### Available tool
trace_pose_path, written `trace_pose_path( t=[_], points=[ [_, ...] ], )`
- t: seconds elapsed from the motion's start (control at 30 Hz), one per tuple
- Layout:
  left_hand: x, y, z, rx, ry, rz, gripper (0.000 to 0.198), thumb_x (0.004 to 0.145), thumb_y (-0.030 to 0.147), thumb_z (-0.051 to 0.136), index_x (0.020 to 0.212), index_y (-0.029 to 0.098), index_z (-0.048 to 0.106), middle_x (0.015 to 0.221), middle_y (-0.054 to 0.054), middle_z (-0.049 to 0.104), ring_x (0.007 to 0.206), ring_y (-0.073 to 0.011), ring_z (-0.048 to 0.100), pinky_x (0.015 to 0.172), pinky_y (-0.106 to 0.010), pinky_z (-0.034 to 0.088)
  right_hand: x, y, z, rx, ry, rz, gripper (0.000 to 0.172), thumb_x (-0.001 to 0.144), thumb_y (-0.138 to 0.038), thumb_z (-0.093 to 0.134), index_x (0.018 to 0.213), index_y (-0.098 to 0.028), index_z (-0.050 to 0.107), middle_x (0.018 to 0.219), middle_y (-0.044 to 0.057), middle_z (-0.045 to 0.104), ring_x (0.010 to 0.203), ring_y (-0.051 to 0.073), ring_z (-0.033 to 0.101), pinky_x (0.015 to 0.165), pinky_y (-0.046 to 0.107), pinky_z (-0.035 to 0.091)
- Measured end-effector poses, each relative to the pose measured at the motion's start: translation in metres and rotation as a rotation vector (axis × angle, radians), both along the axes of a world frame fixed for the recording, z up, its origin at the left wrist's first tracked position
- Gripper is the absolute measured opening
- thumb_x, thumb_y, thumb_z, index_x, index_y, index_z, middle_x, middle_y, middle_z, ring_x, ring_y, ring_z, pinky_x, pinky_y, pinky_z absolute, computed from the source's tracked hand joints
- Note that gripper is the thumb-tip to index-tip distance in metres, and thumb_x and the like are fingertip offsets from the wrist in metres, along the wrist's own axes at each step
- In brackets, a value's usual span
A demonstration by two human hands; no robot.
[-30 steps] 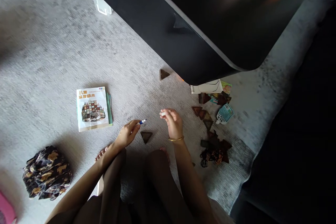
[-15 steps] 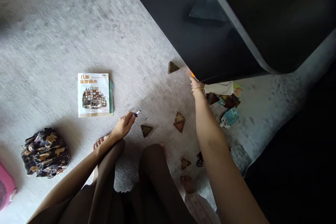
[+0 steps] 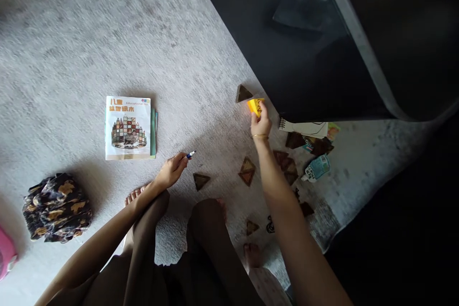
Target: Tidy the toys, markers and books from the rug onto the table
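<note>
My left hand is closed around a blue and white pen whose dark tip points up and right. That forearm rests against my left knee. Just below the black furniture edge, my right hand pinches a small yellow object with black marks; its exact kind I cannot make out. A dark triangular tile lies on the carpet beside it. Between my hands lie another triangular tile and a pair of brown triangular tiles edge to edge.
Booklets lie on the grey carpet at left, above a dark patterned cloth bundle. The black furniture overhangs the upper right. Beneath it are a spiral notepad, a blue-labelled bottle and more tiles. Another person's foot shows below.
My right hand has come out from the furniture edge, slightly down and left, bringing the yellow object into full view. My left hand still holds the pen. The view has shifted slightly.
</note>
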State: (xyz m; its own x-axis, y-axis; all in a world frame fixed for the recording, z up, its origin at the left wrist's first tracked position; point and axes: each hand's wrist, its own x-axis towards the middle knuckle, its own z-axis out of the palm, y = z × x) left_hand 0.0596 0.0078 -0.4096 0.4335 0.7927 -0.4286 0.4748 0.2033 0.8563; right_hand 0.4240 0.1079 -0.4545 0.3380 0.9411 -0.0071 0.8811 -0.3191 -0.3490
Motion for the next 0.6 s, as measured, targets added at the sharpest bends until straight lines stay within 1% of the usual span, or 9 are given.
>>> trace_pose_path(
  t=[0.1,0.2,0.27,0.33,0.4,0.43,0.5,0.57,0.6],
  points=[
    [0.004,0.003,0.005,0.002,-0.03,-0.008,0.03,0.098,0.041,0.039,0.101,0.019,0.059,0.078,0.0,0.062,0.071,-0.0125,0.057,0.068,-0.024,0.041,-0.056,-0.054,-0.001,0.043,0.159,-0.007,0.049,0.097,-0.025,0.045,0.143,-0.009,0.046,0.137,0.017,0.058,0.116,0.022,0.063,0.094,0.033,0.052],
    [0.005,0.004,0.01,0.001,-0.065,0.02,0.031,0.098,0.042,0.04,0.105,0.019,0.059,0.078,0.0,0.062,0.07,-0.0123,0.057,0.068,-0.024,0.043,-0.114,-0.104,0.01,-0.039,0.38,0.214,0.047,0.098,-0.038,0.045,0.14,-0.019,0.052,0.132,0.01,0.064,0.105,0.021,0.068,0.087,0.03,0.055],
    [0.003,0.003,0.014,0.001,-0.084,0.039,0.032,0.098,0.043,0.04,0.105,0.019,0.058,0.078,0.0,0.061,0.07,-0.0122,0.056,0.068,-0.023,0.043,-0.134,-0.113,0.019,-0.067,0.459,0.265,0.05,0.098,-0.043,0.044,0.144,-0.023,0.047,0.132,0.009,0.063,0.101,0.02,0.068,0.083,0.03,0.056],
    [0.0,0.003,0.015,0.009,-0.093,0.058,0.032,0.098,0.044,0.039,0.101,0.019,0.058,0.079,0.0,0.061,0.071,-0.0123,0.056,0.069,-0.023,0.043,-0.132,-0.094,0.024,-0.001,0.452,0.181,0.057,0.098,-0.043,0.043,0.151,-0.021,0.036,0.138,0.011,0.058,0.108,0.021,0.065,0.086,0.032,0.056],
    [-0.002,0.002,0.015,0.023,-0.081,0.077,0.032,0.098,0.044,0.039,0.095,0.019,0.057,0.079,-0.001,0.061,0.073,-0.0126,0.057,0.071,-0.024,0.044,-0.11,-0.052,0.024,0.09,0.379,0.056,0.067,0.096,-0.043,0.047,0.154,-0.016,0.026,0.147,0.016,0.047,0.125,0.025,0.055,0.094,0.038,0.053],
    [-0.002,0.001,0.014,0.03,-0.068,0.083,0.032,0.098,0.044,0.039,0.093,0.019,0.057,0.079,-0.001,0.061,0.074,-0.0128,0.057,0.072,-0.024,0.044,-0.096,-0.027,0.023,0.101,0.334,0.02,0.073,0.093,-0.043,0.052,0.154,-0.014,0.025,0.152,0.018,0.04,0.133,0.028,0.047,0.098,0.041,0.051],
    [-0.003,0.0,0.012,0.037,-0.043,0.083,0.032,0.098,0.045,0.039,0.092,0.019,0.057,0.08,-0.001,0.062,0.073,-0.0133,0.056,0.071,-0.024,0.043,-0.067,0.021,0.018,0.058,0.283,-0.079,0.075,0.089,-0.039,0.058,0.152,-0.013,0.028,0.155,0.02,0.033,0.14,0.032,0.038,0.1,0.045,0.05],
    [-0.004,-0.003,0.011,0.037,-0.03,0.083,0.032,0.097,0.045,0.04,0.093,0.019,0.057,0.08,-0.001,0.062,0.073,-0.0137,0.056,0.07,-0.025,0.043,-0.047,0.053,0.013,-0.003,0.276,-0.106,0.074,0.085,-0.035,0.063,0.149,-0.012,0.033,0.154,0.02,0.033,0.141,0.032,0.035,0.103,0.046,0.048],
    [-0.004,-0.004,0.01,0.036,-0.026,0.088,0.032,0.097,0.046,0.04,0.094,0.019,0.057,0.08,-0.001,0.062,0.072,-0.0138,0.055,0.069,-0.025,0.043,-0.042,0.062,0.011,-0.027,0.281,-0.096,0.071,0.084,-0.032,0.065,0.147,-0.013,0.037,0.153,0.019,0.035,0.14,0.031,0.037,0.104,0.044,0.047]
  ],
)
